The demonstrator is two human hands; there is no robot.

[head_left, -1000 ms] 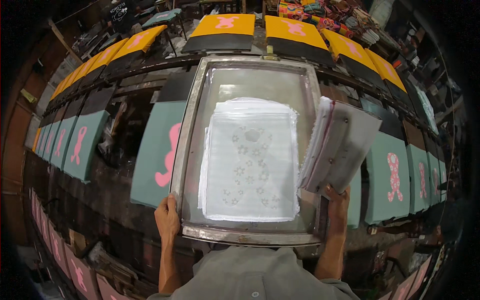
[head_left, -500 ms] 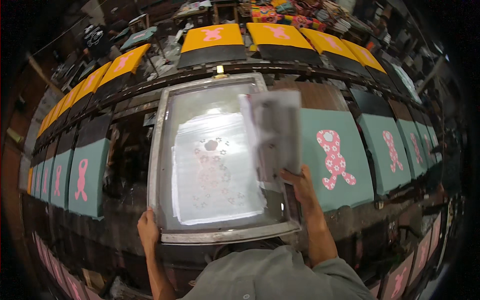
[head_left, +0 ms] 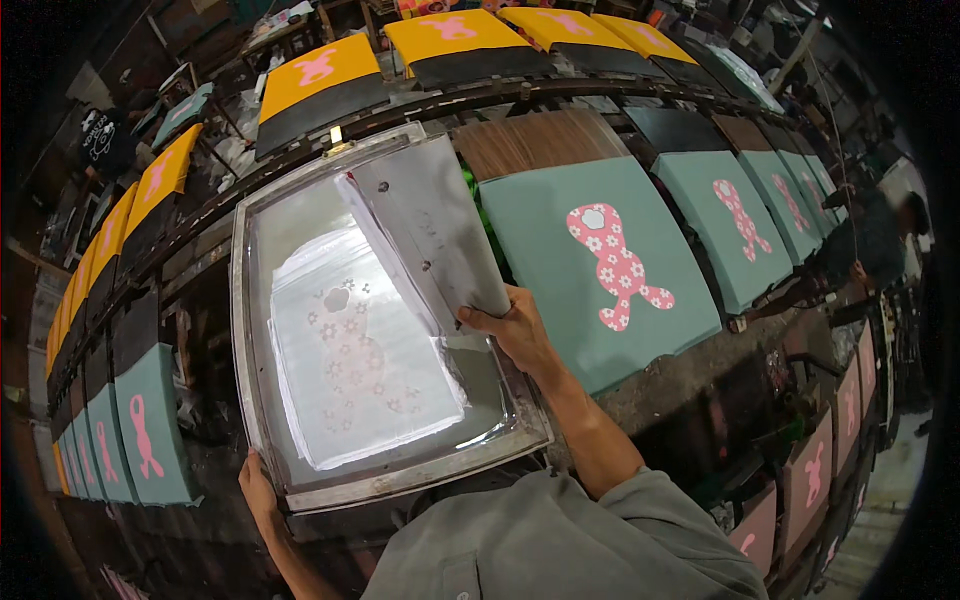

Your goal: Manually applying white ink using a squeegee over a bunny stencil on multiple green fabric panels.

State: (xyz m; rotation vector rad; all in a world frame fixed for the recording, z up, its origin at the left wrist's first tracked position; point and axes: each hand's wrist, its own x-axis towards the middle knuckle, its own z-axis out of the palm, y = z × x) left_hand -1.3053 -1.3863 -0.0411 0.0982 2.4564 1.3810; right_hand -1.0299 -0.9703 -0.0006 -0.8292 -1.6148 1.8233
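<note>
A screen-printing frame (head_left: 262, 440) with a pale metal rim lies tilted in front of me. Its mesh carries a faint flower-dotted rabbit stencil, surrounded by a whitish area. My left hand (head_left: 258, 487) is closed around the rim at the near left corner. My right hand (head_left: 512, 325) grips the near end of a long grey squeegee (head_left: 425, 225), thumb on top. The squeegee leans along the right side of the mesh, with white along its left edge. Right of the frame, a green fabric panel (head_left: 540, 300) bears a pink rabbit print (head_left: 618, 262) with white flowers.
More green panels (head_left: 745, 270) with flowered rabbits continue to the right. Plain pink rabbits mark green panels (head_left: 160, 400) at left and yellow panels (head_left: 330, 85) across the far rail. Pink panels (head_left: 808, 490) stand at lower right. A person (head_left: 868, 240) in dark clothing is at far right.
The view has swung, so the frame appears lower and farther left, and more of the flowered green panel shows. The squeegee, blurred and more upright before, now leans left over the mesh.
</note>
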